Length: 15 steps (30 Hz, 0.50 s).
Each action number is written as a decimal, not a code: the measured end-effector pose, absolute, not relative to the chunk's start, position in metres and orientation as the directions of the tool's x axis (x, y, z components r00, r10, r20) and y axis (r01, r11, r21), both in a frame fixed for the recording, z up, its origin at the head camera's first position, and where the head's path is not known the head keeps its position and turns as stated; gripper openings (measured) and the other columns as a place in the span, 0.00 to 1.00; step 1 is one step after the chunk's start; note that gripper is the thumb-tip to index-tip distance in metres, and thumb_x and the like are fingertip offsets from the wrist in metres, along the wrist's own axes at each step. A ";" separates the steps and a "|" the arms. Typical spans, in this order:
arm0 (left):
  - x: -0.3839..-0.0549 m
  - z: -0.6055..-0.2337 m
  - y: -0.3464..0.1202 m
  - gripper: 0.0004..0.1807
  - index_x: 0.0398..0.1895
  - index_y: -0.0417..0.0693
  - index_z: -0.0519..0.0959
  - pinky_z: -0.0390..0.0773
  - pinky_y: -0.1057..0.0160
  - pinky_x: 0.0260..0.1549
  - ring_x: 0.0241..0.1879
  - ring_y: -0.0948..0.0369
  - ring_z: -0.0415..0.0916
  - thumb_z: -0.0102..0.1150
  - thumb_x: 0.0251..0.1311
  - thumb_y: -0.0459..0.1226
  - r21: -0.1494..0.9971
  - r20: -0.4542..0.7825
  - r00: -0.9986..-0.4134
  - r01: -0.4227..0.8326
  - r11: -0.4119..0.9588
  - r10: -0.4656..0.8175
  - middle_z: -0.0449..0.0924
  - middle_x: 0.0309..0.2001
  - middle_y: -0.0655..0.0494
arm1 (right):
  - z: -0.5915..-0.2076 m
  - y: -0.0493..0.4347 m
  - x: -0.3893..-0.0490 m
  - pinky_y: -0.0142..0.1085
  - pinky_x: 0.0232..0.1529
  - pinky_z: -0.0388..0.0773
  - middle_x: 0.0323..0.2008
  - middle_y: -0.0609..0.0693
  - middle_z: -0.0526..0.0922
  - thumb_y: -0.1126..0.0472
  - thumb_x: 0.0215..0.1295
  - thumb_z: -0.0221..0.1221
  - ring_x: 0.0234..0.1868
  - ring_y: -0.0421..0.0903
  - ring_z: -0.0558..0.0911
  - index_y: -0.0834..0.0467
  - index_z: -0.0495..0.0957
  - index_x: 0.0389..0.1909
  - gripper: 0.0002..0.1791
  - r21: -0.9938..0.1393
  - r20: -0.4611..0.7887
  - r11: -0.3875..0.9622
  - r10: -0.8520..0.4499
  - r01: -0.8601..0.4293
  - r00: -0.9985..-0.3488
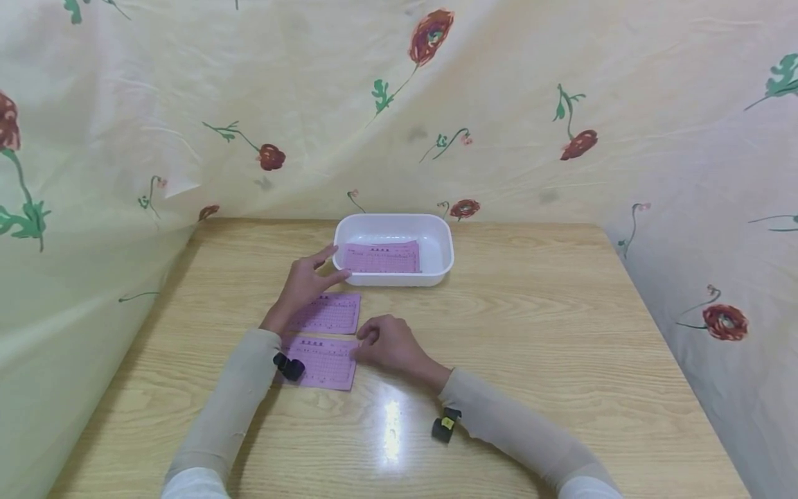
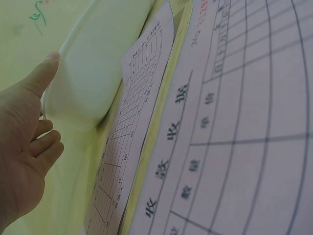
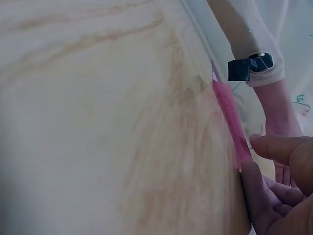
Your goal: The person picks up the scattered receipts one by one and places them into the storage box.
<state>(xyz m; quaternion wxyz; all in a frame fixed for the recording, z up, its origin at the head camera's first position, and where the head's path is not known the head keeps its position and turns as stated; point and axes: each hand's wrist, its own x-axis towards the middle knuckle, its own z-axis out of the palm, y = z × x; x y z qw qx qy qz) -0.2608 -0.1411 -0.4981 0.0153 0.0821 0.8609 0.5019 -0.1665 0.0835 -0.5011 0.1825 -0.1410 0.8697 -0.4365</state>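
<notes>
My left hand (image 1: pixel 303 283) is at the left front corner of a white plastic tub (image 1: pixel 399 279), thumb at the front rim and a finger at the left side. In the left wrist view the thumb touches the rim, with other fingers curled below. A pink printed receipt slip (image 1: pixel 382 258) lies inside the tub. Two more lie in front of it, an upper slip (image 1: pixel 330 315) and a lower slip (image 1: pixel 321 367), both partly covered by my left arm. My right hand (image 1: pixel 393 345) is at the lower slip's right edge; its thumb touches there, with a gap to the index finger.
The wooden table (image 1: pixel 548 333) runs up to a flower-printed cloth (image 1: pixel 499 104) behind and at both sides. A black camera (image 1: pixel 289 367) is strapped to the left wrist and another camera (image 1: pixel 444 426) to the right. Glare shows on the table near its front.
</notes>
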 end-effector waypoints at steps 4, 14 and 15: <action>-0.261 -0.499 -0.141 0.45 0.76 0.55 0.67 0.66 0.43 0.73 0.75 0.44 0.61 0.70 0.57 0.60 0.865 0.059 -0.987 0.126 0.485 0.152 0.60 0.78 0.52 | -0.502 0.082 -0.167 0.32 0.31 0.83 0.24 0.41 0.84 0.56 0.50 0.79 0.27 0.38 0.82 0.58 0.86 0.40 0.18 -0.802 -0.158 0.583 -0.422 -0.133 -0.893; -0.261 -0.499 -0.141 0.47 0.76 0.55 0.68 0.67 0.42 0.72 0.75 0.44 0.62 0.70 0.56 0.62 0.863 0.056 -0.988 0.121 0.491 0.145 0.60 0.78 0.52 | -0.504 0.081 -0.169 0.29 0.34 0.82 0.26 0.42 0.84 0.62 0.49 0.79 0.28 0.36 0.81 0.57 0.85 0.35 0.14 -0.774 -0.110 0.595 -0.463 -0.216 -0.879; -0.261 -0.499 -0.141 0.47 0.76 0.55 0.68 0.67 0.42 0.72 0.75 0.44 0.62 0.70 0.55 0.62 0.862 0.055 -0.988 0.119 0.493 0.143 0.60 0.78 0.53 | -0.504 0.081 -0.169 0.29 0.34 0.82 0.26 0.42 0.84 0.63 0.49 0.78 0.28 0.36 0.81 0.57 0.85 0.35 0.13 -0.775 -0.108 0.592 -0.468 -0.221 -0.877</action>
